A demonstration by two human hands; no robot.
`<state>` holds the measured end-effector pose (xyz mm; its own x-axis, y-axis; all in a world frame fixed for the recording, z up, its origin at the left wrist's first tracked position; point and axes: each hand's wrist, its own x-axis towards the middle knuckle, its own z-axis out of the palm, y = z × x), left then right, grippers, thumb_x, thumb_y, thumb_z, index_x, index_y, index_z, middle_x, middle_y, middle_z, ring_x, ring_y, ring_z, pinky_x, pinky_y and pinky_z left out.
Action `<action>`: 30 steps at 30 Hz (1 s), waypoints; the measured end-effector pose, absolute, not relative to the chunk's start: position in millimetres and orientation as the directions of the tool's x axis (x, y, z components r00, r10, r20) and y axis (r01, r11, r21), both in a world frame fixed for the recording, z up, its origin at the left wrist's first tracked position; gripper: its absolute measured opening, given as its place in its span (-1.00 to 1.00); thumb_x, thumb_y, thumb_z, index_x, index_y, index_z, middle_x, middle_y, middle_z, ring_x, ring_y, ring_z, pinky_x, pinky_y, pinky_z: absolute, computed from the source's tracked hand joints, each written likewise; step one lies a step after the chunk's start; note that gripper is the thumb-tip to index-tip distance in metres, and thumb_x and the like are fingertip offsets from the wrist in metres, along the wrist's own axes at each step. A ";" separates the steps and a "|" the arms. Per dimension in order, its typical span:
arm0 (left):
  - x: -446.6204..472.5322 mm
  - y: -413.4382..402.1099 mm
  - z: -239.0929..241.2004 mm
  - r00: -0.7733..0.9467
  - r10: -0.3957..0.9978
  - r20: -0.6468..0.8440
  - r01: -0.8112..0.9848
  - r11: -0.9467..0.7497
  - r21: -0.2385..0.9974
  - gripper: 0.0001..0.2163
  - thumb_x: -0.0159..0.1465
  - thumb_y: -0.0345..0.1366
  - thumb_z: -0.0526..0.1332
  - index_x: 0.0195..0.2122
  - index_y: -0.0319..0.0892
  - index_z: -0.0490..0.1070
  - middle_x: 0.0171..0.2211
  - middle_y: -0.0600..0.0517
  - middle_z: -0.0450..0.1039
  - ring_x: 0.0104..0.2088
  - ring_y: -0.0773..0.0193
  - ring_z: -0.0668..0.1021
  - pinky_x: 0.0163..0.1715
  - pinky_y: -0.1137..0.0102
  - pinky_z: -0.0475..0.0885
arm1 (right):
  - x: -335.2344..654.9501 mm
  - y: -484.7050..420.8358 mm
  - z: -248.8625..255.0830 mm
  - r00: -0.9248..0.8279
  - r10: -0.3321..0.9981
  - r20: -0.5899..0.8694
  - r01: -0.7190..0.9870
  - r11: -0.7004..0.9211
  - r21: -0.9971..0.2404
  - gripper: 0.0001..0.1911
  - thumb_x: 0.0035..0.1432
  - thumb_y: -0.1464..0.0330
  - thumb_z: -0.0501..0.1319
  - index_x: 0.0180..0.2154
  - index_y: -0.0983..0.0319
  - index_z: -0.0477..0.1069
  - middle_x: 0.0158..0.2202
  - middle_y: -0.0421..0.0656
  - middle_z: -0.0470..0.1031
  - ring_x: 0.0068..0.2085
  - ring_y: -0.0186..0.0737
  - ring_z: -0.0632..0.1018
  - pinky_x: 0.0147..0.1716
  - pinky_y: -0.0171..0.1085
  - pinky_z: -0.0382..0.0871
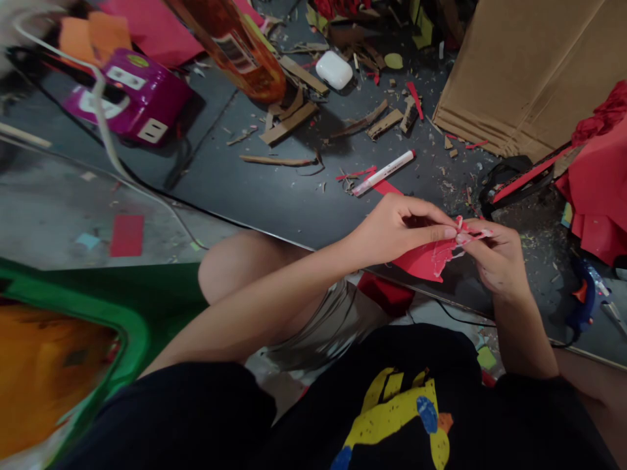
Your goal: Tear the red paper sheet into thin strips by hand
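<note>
A torn-edged piece of red paper (422, 262) hangs over the front edge of the dark table, between my two hands. My left hand (399, 225) pinches it with thumb and forefinger close to its ragged whitish edge. Facing it, my right hand (502, 254) grips crumpled bits of the same paper between thumb and fingers. The fingertips of both hands nearly meet there. Just beyond my left hand, a white marker (385, 173) lies aslant on the tabletop beside thin red scraps.
Cardboard strips (290, 124) and scraps litter the table (210, 179). Farther back are an orange bottle (245, 59), a white earbud case (334, 70) and a purple power socket box (130, 98). Cardboard (524, 72) and a blue glue gun (585, 294) lie at right.
</note>
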<state>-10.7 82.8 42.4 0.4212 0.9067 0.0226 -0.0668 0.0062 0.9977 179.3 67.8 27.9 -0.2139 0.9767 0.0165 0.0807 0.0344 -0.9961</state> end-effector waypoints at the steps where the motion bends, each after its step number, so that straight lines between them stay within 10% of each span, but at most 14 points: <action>1: -10.4 83.1 41.3 0.428 0.903 0.019 -0.068 0.012 0.998 -0.90 0.17 -0.30 0.33 -0.34 -0.21 0.59 -0.36 0.01 0.63 -0.36 0.35 0.60 -0.33 0.51 0.49 | 179.0 67.5 28.3 -0.221 0.975 0.027 0.085 0.047 -0.995 -0.92 0.01 0.27 0.37 -0.38 0.10 0.58 -0.36 -0.26 0.64 -0.30 -0.30 0.62 -0.26 -0.27 0.52; 6: -9.7 82.2 37.5 0.208 0.946 0.247 0.146 -0.280 0.949 -0.78 0.14 -0.11 0.37 -0.35 -0.17 0.54 -0.23 -0.03 0.57 -0.18 0.24 0.56 -0.07 0.33 0.43 | 173.4 63.3 34.2 -0.132 0.959 0.251 0.265 0.278 -0.923 -0.96 0.09 0.38 0.30 -0.38 0.12 0.54 -0.38 -0.27 0.61 -0.35 -0.31 0.60 -0.32 -0.29 0.50; 11: -9.1 73.3 41.3 0.163 0.864 0.477 0.263 -0.504 0.822 -0.86 0.19 -0.20 0.34 -0.43 -0.14 0.51 -0.32 0.03 0.58 -0.26 0.27 0.57 -0.04 0.31 0.38 | 171.5 60.9 37.9 -0.172 0.699 0.694 0.595 0.635 -0.492 -0.86 0.08 0.46 0.30 -0.32 0.09 0.48 -0.38 -0.25 0.61 -0.34 -0.28 0.61 -0.31 -0.29 0.51; 17: -6.2 66.5 48.2 0.305 0.939 0.161 0.014 -0.174 0.985 -0.83 0.12 -0.23 0.38 -0.36 -0.22 0.51 -0.36 0.01 0.59 -0.38 0.36 0.56 -0.34 0.49 0.45 | 177.4 60.7 37.3 -0.425 0.549 0.719 0.683 0.716 -0.143 -0.87 0.17 0.39 0.26 -0.22 0.06 0.49 -0.34 -0.23 0.65 -0.34 -0.22 0.64 -0.33 -0.24 0.55; 30: -6.0 75.0 45.1 0.331 0.934 -0.137 -0.055 0.164 0.985 -0.95 0.09 -0.39 0.28 -0.48 -0.26 0.50 -0.57 0.09 0.48 -0.53 0.44 0.48 -0.45 0.53 0.40 | 171.8 55.1 37.6 -0.477 0.640 0.602 0.711 0.684 -0.163 -0.74 0.14 0.52 0.24 -0.15 0.12 0.53 -0.26 -0.22 0.64 -0.28 -0.24 0.64 -0.22 -0.28 0.55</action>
<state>-6.0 75.0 45.1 0.3307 0.9338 -0.1366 -0.0550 0.1636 0.9850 171.8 55.1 37.6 -0.4774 0.6401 0.6019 0.7110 0.6839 -0.1634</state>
